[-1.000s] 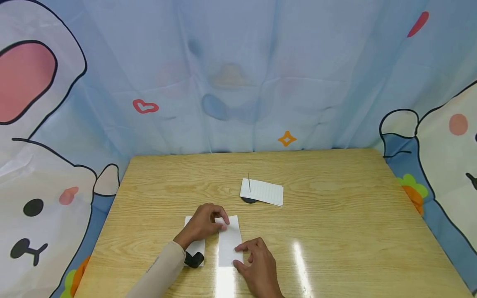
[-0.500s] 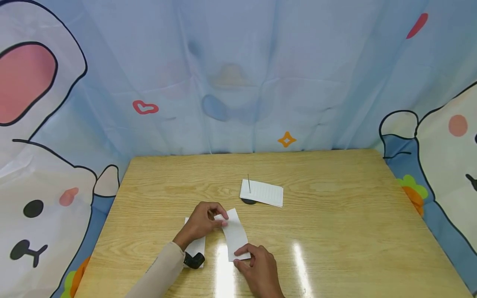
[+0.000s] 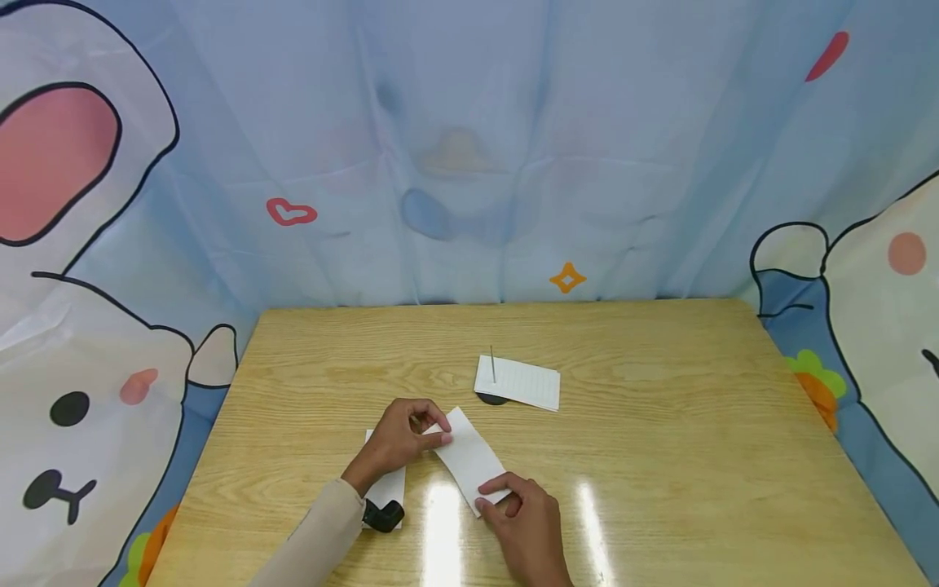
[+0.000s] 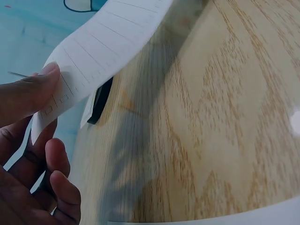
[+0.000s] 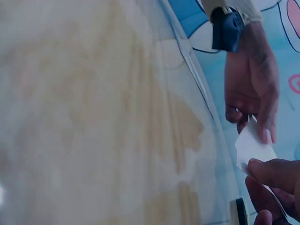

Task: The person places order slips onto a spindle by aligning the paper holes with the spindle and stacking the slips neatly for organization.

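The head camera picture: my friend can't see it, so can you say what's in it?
A person's left hand and right hand pinch opposite ends of a white paper slip over a wooden table. Another paper lies beneath the left arm; farther back, a thin spike stands up through a paper pile. Behind hangs a blue cartoon curtain.

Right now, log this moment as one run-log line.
left hand: pinches slip, far end; right hand: pinches slip, near end; slip: raised off table; other paper: partly beneath left hand; spike: upright in paper stack
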A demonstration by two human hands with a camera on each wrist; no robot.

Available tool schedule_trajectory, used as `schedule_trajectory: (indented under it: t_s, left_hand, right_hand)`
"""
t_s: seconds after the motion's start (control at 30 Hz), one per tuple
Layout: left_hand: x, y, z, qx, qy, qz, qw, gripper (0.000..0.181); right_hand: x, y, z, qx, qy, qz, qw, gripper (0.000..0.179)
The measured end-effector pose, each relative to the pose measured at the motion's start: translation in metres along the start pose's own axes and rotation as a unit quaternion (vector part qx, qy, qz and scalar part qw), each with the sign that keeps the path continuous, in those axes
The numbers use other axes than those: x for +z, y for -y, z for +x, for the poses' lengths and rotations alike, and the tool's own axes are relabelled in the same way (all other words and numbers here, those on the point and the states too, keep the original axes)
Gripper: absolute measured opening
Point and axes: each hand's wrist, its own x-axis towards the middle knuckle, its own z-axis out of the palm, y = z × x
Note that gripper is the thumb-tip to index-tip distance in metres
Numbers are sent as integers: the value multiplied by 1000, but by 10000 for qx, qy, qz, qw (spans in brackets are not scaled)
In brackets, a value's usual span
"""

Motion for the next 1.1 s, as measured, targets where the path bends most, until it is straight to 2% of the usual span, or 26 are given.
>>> schedule_trajectory:
  t_s: [0.2, 0.43, 0.73, 1.1]
  left_hand:
    - [2, -2, -1, 88, 9, -119, 9999, 12]
    - [4, -8, 0, 186, 22, 151, 9997, 10]
    - [8, -19, 4, 413, -111, 523, 9977, 8]
    - [2, -46, 20, 625, -190, 534, 9964, 7]
  right_hand:
    - [-15, -3, 11, -223, -494, 335, 9980, 20]
    - [-37, -2, 26, -344, -742, 486, 9955, 16]
    - [-62, 6, 46, -566, -765, 492, 9942, 12]
    - [-86, 21, 66, -861, -689, 566, 9923, 10]
